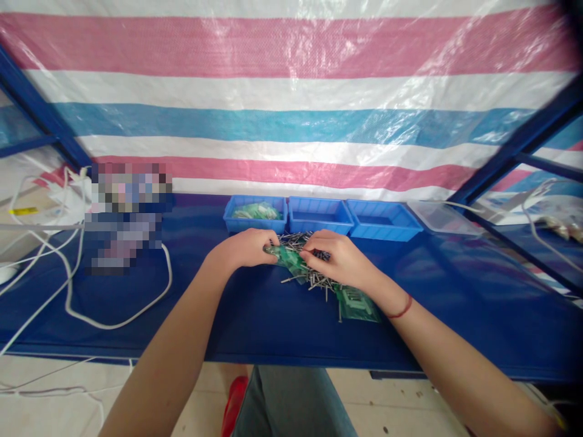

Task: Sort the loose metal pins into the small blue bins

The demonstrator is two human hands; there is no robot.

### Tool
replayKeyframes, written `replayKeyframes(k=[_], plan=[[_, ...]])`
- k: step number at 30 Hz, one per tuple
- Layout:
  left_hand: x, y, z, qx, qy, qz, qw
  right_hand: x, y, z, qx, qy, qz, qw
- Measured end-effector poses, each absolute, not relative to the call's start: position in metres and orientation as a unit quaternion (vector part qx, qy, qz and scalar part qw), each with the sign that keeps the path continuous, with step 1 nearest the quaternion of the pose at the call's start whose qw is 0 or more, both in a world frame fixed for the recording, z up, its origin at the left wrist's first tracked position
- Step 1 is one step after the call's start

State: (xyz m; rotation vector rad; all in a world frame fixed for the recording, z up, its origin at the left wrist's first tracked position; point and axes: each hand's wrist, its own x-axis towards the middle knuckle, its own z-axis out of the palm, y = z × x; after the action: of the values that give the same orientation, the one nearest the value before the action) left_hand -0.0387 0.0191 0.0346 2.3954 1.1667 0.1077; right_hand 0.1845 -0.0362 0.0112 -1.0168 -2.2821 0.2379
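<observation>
A small green plastic bag (290, 260) is stretched between my two hands, above a pile of thin metal nail-like pins (321, 282). My left hand (255, 247) grips the bag's left end, with thumb and fingers pressed together. At its right side my right hand (336, 255) is closed, fingertips pinched against the bag; what lies inside that pinch is partly hidden. Below my right wrist a second green bag (357, 303) lies flat on the blue table, with pale pieces showing through it.
Three blue bins stand in a row behind the pile. The left bin (231, 226) holds several green bags; the middle bin (319, 228) and right bin (387, 232) sit beside it. A clear plastic lid (444, 218) lies farther right. White cables (113, 326) loop across the table's left side.
</observation>
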Motion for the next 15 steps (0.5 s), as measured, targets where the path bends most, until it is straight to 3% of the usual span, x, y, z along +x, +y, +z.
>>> replayKeyframes(k=[11,15], plan=[[-0.041,0.030,0.036,0.874,0.394,0.225,0.173,0.184,-0.034,0.006,-0.401,-0.857,0.085,0.313],[-0.027,0.025,0.035,0.837,0.366,0.336,0.229,0.182,-0.034,0.007,-0.424,-0.833,0.086,0.344]])
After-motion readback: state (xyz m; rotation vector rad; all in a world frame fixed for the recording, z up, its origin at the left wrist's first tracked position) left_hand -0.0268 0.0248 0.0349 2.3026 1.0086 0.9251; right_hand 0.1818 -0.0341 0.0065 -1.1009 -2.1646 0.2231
